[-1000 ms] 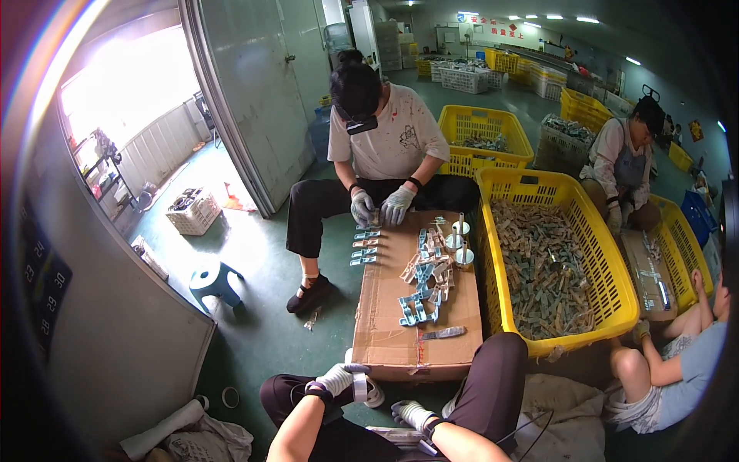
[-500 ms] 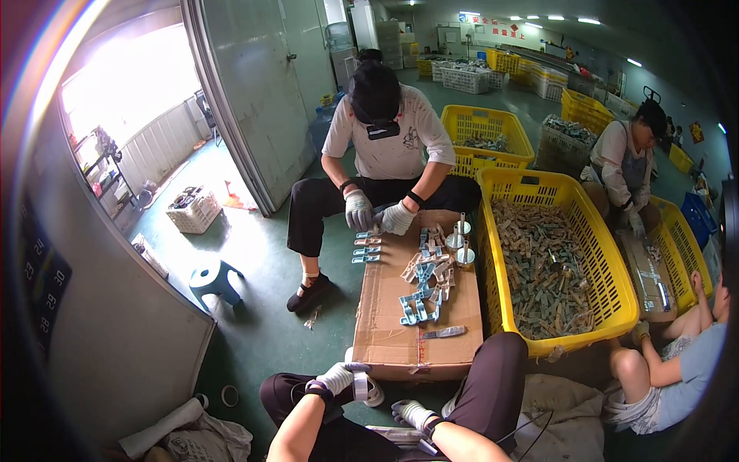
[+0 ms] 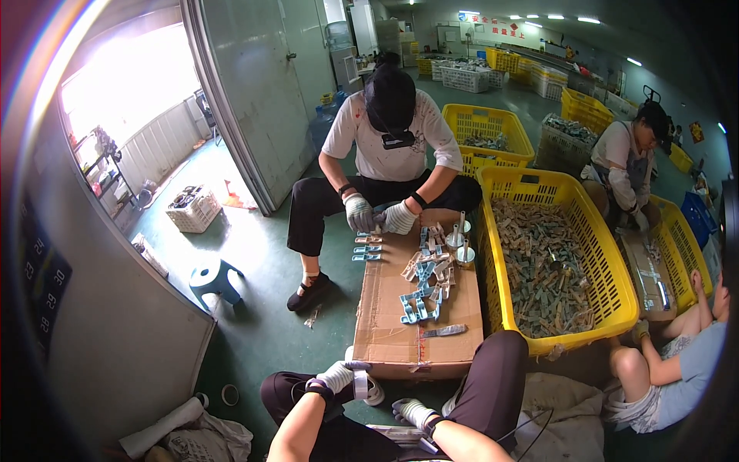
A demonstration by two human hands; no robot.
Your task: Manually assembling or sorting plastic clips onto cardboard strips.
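Observation:
Close to the cardboard box's near left corner is my left hand (image 3: 335,376), in a striped white and grey glove. Its fingers are closed on a pale roll of tape (image 3: 360,384). My right hand (image 3: 414,413), gloved alike, rests low between my knees with its fingers loosely extended, apparently holding nothing. On the flat cardboard box (image 3: 392,316) lie blue and beige plastic clips (image 3: 427,277), a flat grey strip (image 3: 445,331) and two white-lidded jars (image 3: 465,255). Across the box, a co-worker's gloved hands (image 3: 377,215) work above a short row of clips (image 3: 367,251).
A large yellow crate (image 3: 616,296) full of clips stands right of the box, another yellow crate (image 3: 509,131) behind it. A blue stool (image 3: 214,280) is on the left floor. More people sit at the right. A pale cloth sack (image 3: 566,408) lies by my right knee.
The co-worker across the box has shifted their head slightly down and to the right. My hands and the tape roll have hardly moved.

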